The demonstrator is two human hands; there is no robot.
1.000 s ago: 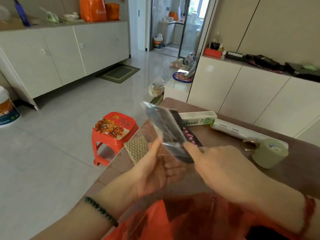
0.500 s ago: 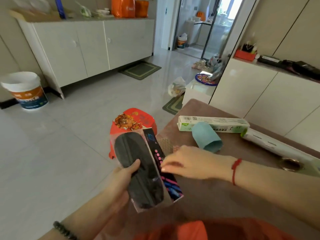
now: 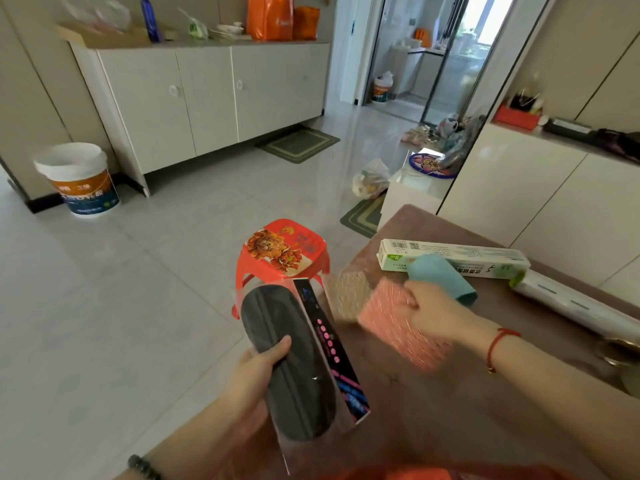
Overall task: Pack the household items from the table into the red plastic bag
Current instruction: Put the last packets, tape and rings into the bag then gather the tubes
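My left hand grips a clear pack with a black shoe insole and a dark card strip, held over the table's left edge. My right hand holds a pink scouring pad, blurred, lifted just above the brown table. A beige scouring pad lies flat beside it. A teal cloth roll, a white and green box and a clear film roll lie further back. The red plastic bag shows only as a strip at the bottom edge.
A red plastic stool stands on the tiled floor just left of the table. A white paint bucket sits by the far cabinets. White cabinets run behind the table at right. A metal-rimmed object is at the right edge.
The insole pack passed from both hands into my left hand alone and dropped lower left. My right hand reached to the table and picked up the pink scouring pad. The view turned left.
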